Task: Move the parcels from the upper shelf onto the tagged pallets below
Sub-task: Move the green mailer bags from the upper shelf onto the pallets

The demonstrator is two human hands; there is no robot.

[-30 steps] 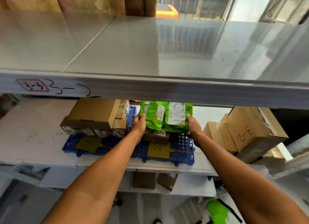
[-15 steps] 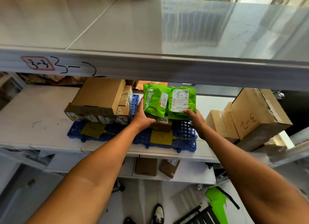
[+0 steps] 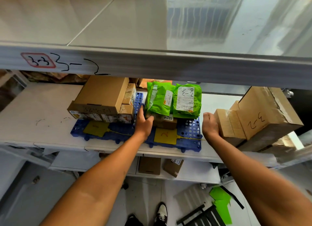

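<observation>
Shelf lip [image 3: 168,65] hides green parcels' [image 3: 173,100] tops.

Probably a parcel storeroom: numbered metal shelves [image 3: 152,68], blue pallets [image 3: 190,129] with yellow tags [image 3: 166,136], labelled cartons [image 3: 263,114].

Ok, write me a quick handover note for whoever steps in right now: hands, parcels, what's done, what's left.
Left hand: fingers against the small brown cardboard box beneath the two green plastic mailer bags; grip not clear.
Right hand: loosely curled, holding nothing, beside the pallet.
Parcels: green bags rest on the blue perforated plastic pallet with the yellow tag marked 2.
Done: both bags are placed.
Left: the upper shelf looks bare in view; check for more.
</observation>
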